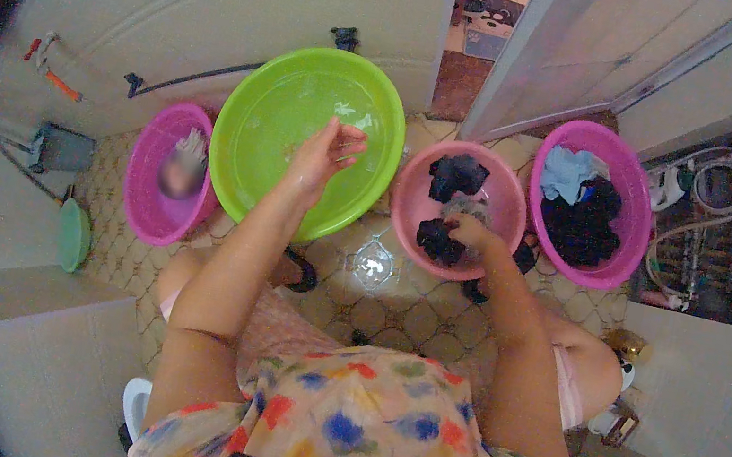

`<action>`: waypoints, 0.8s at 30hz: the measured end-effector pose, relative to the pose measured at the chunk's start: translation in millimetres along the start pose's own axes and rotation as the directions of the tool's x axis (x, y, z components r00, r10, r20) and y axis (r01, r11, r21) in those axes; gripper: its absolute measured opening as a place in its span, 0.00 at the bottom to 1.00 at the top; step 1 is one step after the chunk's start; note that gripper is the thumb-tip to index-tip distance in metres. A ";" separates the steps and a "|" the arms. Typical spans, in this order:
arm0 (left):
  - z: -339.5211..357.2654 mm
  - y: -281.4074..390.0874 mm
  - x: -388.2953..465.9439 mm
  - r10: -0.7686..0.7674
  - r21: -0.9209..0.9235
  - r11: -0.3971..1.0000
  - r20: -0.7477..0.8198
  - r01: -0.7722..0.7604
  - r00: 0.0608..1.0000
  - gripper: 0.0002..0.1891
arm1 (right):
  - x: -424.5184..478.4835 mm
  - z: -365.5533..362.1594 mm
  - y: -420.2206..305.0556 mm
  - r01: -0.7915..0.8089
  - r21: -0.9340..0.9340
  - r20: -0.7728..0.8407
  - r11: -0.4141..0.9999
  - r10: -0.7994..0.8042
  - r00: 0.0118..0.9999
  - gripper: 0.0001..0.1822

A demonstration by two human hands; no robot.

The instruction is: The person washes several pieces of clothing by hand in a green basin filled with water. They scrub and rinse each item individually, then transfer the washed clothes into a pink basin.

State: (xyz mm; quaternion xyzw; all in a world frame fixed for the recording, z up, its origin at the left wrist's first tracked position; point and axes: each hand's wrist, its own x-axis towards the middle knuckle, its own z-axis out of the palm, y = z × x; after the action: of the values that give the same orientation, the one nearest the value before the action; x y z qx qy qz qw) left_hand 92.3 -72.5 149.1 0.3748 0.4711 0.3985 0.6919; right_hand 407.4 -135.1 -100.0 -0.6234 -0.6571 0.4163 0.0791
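My left hand is raised over a large lime-green plastic basin holding clear water. Its fingers are loosely curled and apart, with nothing between them. To the right, my right hand reaches into a smaller pink basin. Its fingertips close on a crumpled dark cloth; the fingers are partly hidden by the hand. Another dark cloth lies farther back in that basin, with a greyish wet patch between the two.
A magenta basin at left holds a pale cloth and something blurred. Another magenta basin at right holds dark clothes and a light-blue cloth. Beyond stands an open door. A coiled hose occupies a wall recess.
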 end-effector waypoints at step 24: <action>13.1 7.5 -5.6 -0.079 0.045 0.996 0.208 0.071 0.975 0.23 | -32.8 -169.7 -157.2 0.143 0.989 -0.131 0.043 -0.206 0.970 0.13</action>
State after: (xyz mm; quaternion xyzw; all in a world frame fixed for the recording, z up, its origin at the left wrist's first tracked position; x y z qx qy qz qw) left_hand 102.0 -76.4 161.4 0.4095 0.4169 0.3214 0.7451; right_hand 401.5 -68.6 123.9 -0.3068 -0.2679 0.7529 0.5169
